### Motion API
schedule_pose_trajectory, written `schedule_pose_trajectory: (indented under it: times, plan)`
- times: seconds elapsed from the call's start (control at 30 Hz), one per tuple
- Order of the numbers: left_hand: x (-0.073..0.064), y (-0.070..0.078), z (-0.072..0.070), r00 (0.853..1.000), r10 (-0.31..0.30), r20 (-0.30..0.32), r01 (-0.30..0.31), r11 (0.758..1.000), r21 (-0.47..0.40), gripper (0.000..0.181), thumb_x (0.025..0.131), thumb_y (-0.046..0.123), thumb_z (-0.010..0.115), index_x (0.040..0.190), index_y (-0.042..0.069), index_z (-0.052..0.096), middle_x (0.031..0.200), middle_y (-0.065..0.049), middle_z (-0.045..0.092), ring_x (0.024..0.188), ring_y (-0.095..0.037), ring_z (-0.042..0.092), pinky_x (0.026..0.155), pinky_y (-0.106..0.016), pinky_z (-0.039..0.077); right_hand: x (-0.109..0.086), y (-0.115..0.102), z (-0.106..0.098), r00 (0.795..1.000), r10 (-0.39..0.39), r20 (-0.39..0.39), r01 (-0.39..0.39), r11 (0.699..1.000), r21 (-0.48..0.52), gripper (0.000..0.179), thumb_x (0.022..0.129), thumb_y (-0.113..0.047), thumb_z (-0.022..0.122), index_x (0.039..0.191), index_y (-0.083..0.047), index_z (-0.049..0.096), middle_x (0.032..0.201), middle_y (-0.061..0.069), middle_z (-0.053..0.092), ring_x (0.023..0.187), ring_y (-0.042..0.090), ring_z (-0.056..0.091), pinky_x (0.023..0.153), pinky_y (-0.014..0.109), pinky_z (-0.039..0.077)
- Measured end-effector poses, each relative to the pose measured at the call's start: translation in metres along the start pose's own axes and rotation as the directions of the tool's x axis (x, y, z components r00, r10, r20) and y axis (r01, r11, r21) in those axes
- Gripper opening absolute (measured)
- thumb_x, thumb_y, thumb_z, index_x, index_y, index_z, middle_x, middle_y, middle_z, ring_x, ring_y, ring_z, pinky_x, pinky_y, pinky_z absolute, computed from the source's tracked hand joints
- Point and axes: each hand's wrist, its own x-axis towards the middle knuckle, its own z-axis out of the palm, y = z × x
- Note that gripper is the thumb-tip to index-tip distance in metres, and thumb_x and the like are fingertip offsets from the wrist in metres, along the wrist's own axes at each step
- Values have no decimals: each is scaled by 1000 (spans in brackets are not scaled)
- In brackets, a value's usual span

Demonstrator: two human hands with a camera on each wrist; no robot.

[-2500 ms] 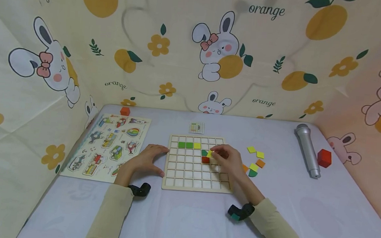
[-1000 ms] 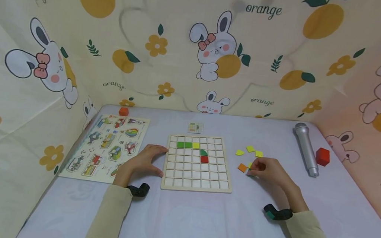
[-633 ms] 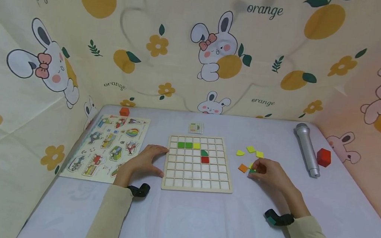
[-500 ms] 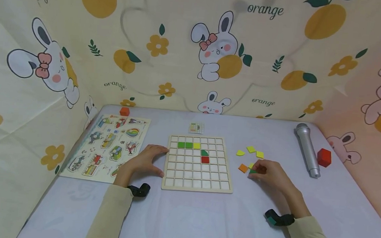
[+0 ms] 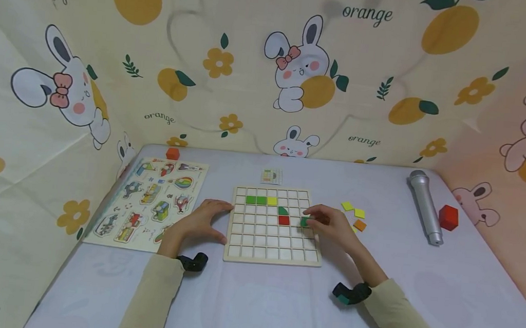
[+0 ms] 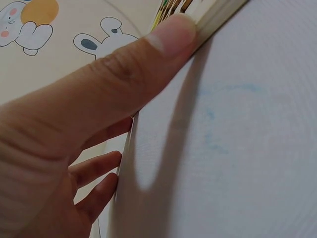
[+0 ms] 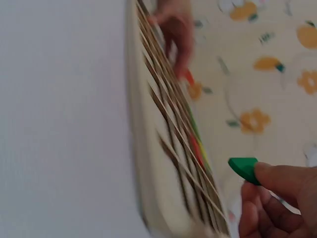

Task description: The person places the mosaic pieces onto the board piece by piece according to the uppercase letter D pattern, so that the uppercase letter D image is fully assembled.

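My right hand [image 5: 334,229] pinches a green quarter-round tile [image 5: 304,222] between thumb and fingertips, over the right side of a wooden grid board [image 5: 260,260]. The right wrist view shows the tile's rounded edge and pointed corner. On the board, two green square tiles [image 5: 256,200] and a yellow one [image 5: 272,201] form a row near the top. Another green quarter-round tile [image 5: 282,211] lies just above a red square tile [image 5: 284,220]. At the board's left edge rests my left hand [image 5: 198,223], fingers spread, its thumb [image 6: 173,37] touching the side.
Right of the board lie loose yellow tiles [image 5: 347,206] and an orange tile [image 5: 359,225], partly behind the right hand. A small patterned card [image 5: 272,176] is behind the board. A picture puzzle board [image 5: 141,242] and orange block [image 5: 173,153] sit left; a silver microphone [image 5: 426,210] and red block [image 5: 448,218] sit right.
The right hand carried a yellow tile from the board to the loose tiles, took up the green quarter-round tile there, and came back left over the board with it. The left hand stayed put.
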Motion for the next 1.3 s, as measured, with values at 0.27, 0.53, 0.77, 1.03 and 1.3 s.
schedule_pose_trajectory:
  times: [0.27,0.53,0.77,1.03,1.3]
  plan:
    - [2,0,1,1000,-5,7,5,1000,9,89,63,38,84,138,11,45,144,-8,40,134,-30,28,112,-46,25,9,-9,39,1000,-5,7,5,1000,-1,11,83,-15,70,93,-10,68,81,-1,66,69,13,60,61,21,52]
    - [2,-1,1,1000,-1,2,1,1000,-3,89,62,37,85,138,11,45,144,-8,40,134,-30,28,112,-46,25,6,-12,49,996,-83,-14,80,986,-149,8,83,-13,71,90,-10,70,77,-4,62,67,11,53,58,21,48]
    - [1,-1,0,1000,3,-1,-3,1000,-5,89,62,37,85,137,10,46,143,-8,41,134,-30,28,112,-46,25,5,-10,52,989,-149,-21,142,971,-194,9,81,-12,72,90,-10,71,80,-5,61,68,7,52,57,20,47]
    - [2,-3,1,1000,10,-3,-10,1000,8,89,62,37,85,137,11,46,143,-8,41,133,-30,29,112,-46,25,5,-13,50,988,-150,43,156,962,-225,17,80,-14,74,96,-9,72,85,-1,61,71,9,51,59,20,46]
    - [3,-5,2,1000,6,-4,-6,1000,-4,89,62,37,85,137,11,46,143,-7,41,134,-28,29,112,-44,24,6,-11,49,981,-192,27,193,957,-216,13,79,-12,75,91,-10,71,84,0,60,70,10,51,58,20,46]
